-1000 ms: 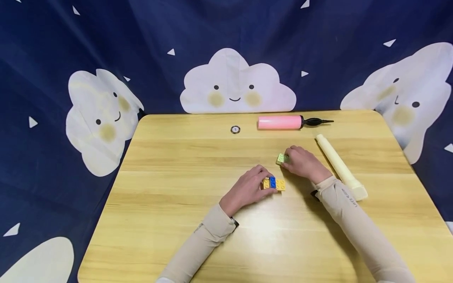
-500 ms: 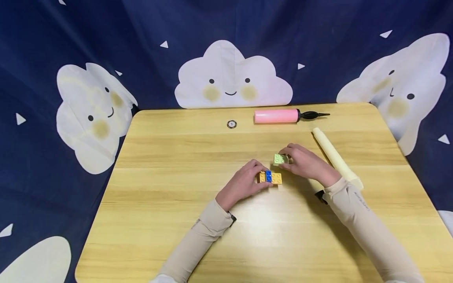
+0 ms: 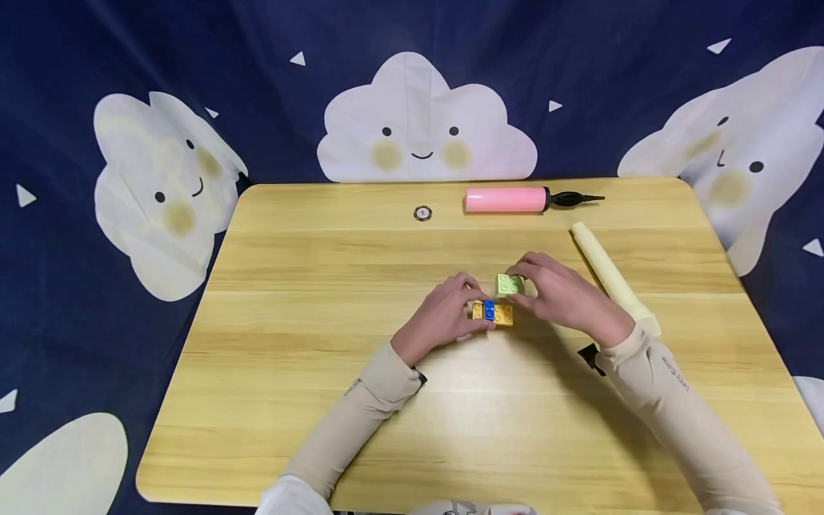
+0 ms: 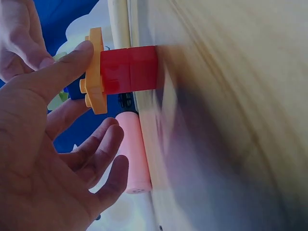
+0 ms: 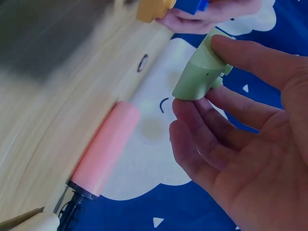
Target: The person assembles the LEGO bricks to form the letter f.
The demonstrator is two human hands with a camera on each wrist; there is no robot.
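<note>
My left hand pinches a small stack of toy building bricks between thumb and fingers. On top of the stack is a blue brick, set across a yellow-orange brick. Underneath, red bricks reach down to the tabletop in the left wrist view. My right hand pinches a light green brick with a curved underside and studs facing up. It is raised off the table, just behind and to the right of the blue brick. The other fingers of both hands curl loosely.
A pink hand pump with a black nozzle lies along the table's far edge. Left of it is a round chip. A pale yellow tube lies beyond the right forearm. Behind the table hangs a dark blue cloud-print cloth.
The right hand has lifted the green brick and brought it closer to the stack. The left hand keeps its hold on the stack. The head view has shifted slightly.
</note>
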